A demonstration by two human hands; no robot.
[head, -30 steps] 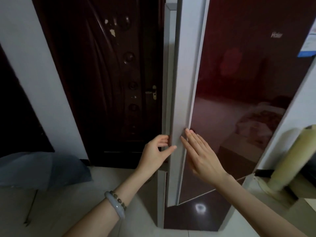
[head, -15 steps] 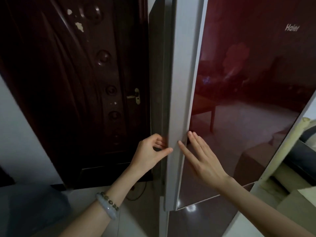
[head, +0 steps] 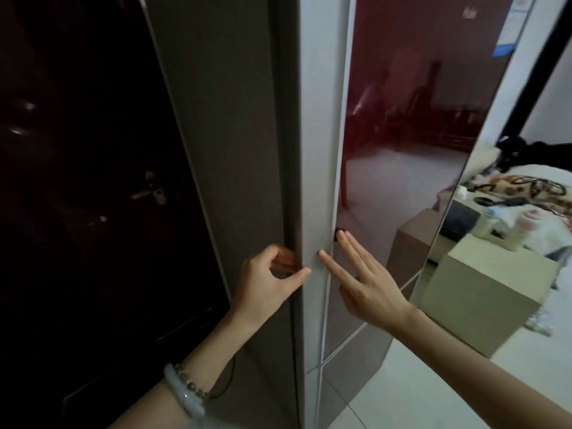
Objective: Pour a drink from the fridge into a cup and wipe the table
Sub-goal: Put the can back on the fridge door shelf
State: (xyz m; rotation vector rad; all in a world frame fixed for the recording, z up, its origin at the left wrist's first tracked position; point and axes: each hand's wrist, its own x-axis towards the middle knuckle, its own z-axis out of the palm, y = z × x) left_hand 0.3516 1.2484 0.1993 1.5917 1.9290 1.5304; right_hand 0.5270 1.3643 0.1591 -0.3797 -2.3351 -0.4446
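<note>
1. A person's left hand [head: 266, 283] grips the fridge door [head: 399, 156] low on its white edge [head: 322, 144]. The fingers are curled into the seam beside the grey side panel [head: 235, 144] and the thumb is pressed on the edge's face.
2. The right hand [head: 366, 280] lies flat just beside it, fingers straight. One fingertip is on the white edge, the others on the glossy red front.
3. Pale and beaded bracelets [head: 185, 390] ring the left wrist.
4. Left of the fridge stands a dark wooden door [head: 77, 150] with a metal handle [head: 151, 193].
5. To the right, a beige cabinet [head: 483, 301] sits on the tiled floor, with blurred bottles [head: 523, 233] on its top. A blue-and-white label [head: 507, 35] marks the fridge door's upper right corner.
</note>
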